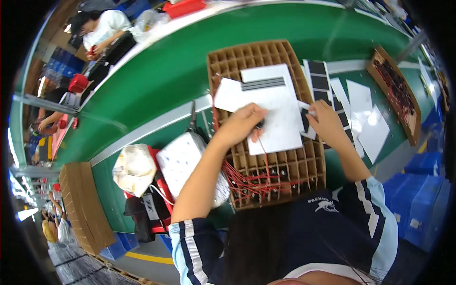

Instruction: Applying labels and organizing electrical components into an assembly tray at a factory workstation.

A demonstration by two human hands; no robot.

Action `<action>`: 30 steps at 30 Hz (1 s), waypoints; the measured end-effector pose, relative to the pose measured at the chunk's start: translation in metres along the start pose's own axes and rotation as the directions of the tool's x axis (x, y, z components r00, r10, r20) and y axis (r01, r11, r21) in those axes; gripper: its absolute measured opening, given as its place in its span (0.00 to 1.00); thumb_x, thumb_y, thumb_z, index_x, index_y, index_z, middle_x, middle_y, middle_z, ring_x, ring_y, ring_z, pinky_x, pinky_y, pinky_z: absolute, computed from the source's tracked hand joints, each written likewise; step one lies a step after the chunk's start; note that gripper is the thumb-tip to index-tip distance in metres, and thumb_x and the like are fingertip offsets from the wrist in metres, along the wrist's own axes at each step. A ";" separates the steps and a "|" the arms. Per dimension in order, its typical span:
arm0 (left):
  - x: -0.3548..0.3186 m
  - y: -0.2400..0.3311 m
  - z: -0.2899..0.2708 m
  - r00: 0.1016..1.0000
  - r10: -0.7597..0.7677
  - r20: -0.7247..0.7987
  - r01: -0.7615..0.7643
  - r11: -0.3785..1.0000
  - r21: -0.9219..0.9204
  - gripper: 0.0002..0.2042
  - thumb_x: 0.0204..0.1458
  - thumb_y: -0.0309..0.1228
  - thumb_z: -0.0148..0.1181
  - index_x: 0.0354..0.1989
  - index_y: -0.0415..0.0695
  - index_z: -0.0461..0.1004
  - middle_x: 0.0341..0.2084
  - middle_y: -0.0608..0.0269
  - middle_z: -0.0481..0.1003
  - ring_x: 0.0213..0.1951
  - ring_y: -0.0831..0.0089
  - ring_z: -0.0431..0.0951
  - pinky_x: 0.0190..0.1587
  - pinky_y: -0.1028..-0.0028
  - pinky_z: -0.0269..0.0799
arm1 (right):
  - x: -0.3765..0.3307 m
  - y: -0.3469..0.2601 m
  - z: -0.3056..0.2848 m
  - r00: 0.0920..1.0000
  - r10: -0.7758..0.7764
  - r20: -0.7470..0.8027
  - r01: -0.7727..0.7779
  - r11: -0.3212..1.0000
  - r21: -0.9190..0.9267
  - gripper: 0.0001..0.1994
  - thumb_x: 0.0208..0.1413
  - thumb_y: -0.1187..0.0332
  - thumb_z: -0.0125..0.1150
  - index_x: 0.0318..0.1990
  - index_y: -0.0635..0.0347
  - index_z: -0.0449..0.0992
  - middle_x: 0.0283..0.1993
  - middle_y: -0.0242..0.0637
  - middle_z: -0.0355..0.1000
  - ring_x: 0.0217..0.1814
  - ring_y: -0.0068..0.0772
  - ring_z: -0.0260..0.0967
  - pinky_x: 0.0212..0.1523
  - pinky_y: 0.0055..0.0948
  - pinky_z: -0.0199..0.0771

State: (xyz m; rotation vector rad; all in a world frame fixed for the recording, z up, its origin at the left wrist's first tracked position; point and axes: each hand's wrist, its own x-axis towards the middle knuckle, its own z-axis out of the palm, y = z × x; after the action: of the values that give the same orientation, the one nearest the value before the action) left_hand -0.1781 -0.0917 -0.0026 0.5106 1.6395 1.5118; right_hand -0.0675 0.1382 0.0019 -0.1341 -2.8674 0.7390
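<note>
Dark blue shirt cloth (289,228) is filling the near part of the view, soft and creased, with pale stripes running down the sleeves. Beyond it, the big green surface (171,76) is spreading out, smooth and a little shiny. Brown cardboard grid (218,69) is lying in the middle, stiff and rough, its thin walls making lots of little square holes. Over to the right, a long cardboard tray (414,116) is holding a jumble of dark bits and red wires. White packet (183,159), puffy and crinkly, is resting left of the grid. Flat white paper (280,130) is covering the middle of the grid. Thin red wires (247,183) are tangling over its near holes, bendy like string.

Left grip (241,124) is curling over the paper, its fingers pinching a small dark piece (260,124). That piece is sitting right at the fingertips, just above the paper, and a red wire is trailing down below it. Right grip (327,121) is pressing its fingertips together on a small white strip (306,107), beside the paper's right edge. Straight grey strips (262,84) are lying side by side on the paper, beyond both grips.
</note>
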 end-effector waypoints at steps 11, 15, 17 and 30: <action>-0.001 -0.001 0.007 0.998 0.043 0.051 -0.040 0.998 -0.055 0.12 0.54 0.37 0.45 0.26 0.40 0.60 0.15 0.62 0.67 0.12 0.77 0.66 0.17 0.80 0.62 | -0.006 -0.008 0.001 0.997 0.019 -0.079 -0.022 0.999 -0.037 0.08 0.42 0.75 0.54 0.32 0.65 0.66 0.27 0.43 0.64 0.27 0.43 0.64 0.29 0.33 0.65; 0.002 -0.003 0.004 0.998 0.051 0.046 -0.049 0.998 -0.046 0.12 0.55 0.37 0.45 0.26 0.40 0.60 0.14 0.62 0.67 0.11 0.77 0.66 0.16 0.79 0.62 | 0.000 -0.009 0.000 0.996 0.090 -0.012 -0.090 0.996 -0.006 0.08 0.40 0.75 0.55 0.30 0.65 0.65 0.27 0.44 0.64 0.28 0.44 0.65 0.29 0.33 0.65; 0.003 -0.005 0.003 0.996 0.069 0.047 -0.066 0.996 -0.058 0.13 0.54 0.38 0.45 0.26 0.39 0.59 0.14 0.61 0.67 0.11 0.76 0.67 0.16 0.79 0.62 | 0.003 -0.010 -0.001 0.995 0.104 -0.010 -0.104 0.994 0.019 0.08 0.40 0.75 0.55 0.30 0.64 0.64 0.27 0.44 0.64 0.28 0.44 0.65 0.29 0.33 0.65; 0.003 -0.006 0.005 0.996 0.076 0.040 -0.072 0.995 -0.075 0.14 0.53 0.38 0.46 0.26 0.39 0.59 0.13 0.59 0.67 0.10 0.74 0.67 0.16 0.78 0.61 | -0.003 -0.017 -0.001 0.982 0.186 -0.035 -0.182 0.977 0.109 0.09 0.40 0.76 0.56 0.30 0.63 0.65 0.22 0.41 0.63 0.25 0.39 0.64 0.26 0.31 0.63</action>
State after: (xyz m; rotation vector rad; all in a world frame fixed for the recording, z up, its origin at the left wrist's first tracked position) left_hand -0.1745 -0.0872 -0.0087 0.5651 1.5411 1.5985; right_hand -0.0651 0.1233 0.0107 -0.4013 -2.7921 0.9071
